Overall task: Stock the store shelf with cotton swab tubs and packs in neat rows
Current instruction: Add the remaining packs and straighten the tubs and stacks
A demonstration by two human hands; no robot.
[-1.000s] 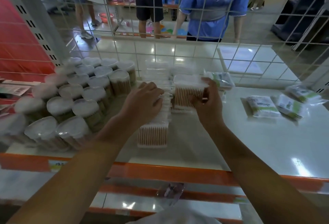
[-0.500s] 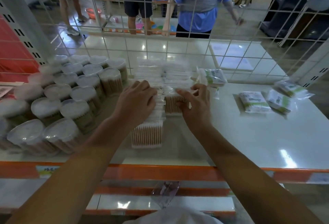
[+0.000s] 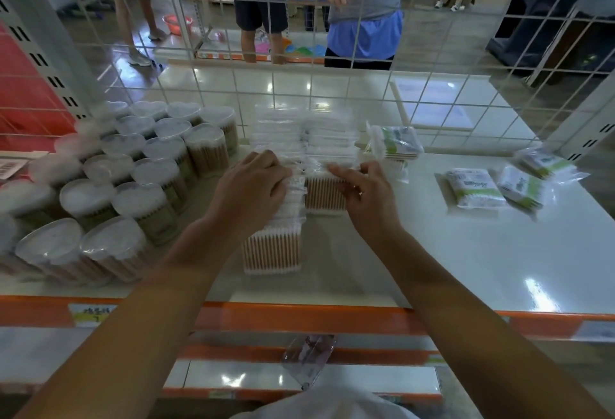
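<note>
Two rows of clear cotton swab packs stand upright on the white shelf [image 3: 466, 269]. My left hand [image 3: 251, 187] rests with curled fingers on top of the left row [image 3: 273, 249]. My right hand [image 3: 361, 190] touches the front pack of the right row [image 3: 324, 195], fingers partly curled over its top. Several heart-lidded swab tubs [image 3: 143, 192] fill the shelf's left side in rows. Green-labelled flat swab packs lie loose at the right [image 3: 474, 187], and one [image 3: 394, 142] leans behind the right row.
A white wire grid [image 3: 366, 62] backs the shelf; people stand in the aisle beyond it. An orange price rail [image 3: 299, 317] edges the front. A clear plastic wrapper [image 3: 307, 357] lies on the lower shelf. Bare shelf surface spreads at the front right.
The right hand set the pack it carried down at the front of the right row and now sits on top of it. The left hand stayed on the left row.
</note>
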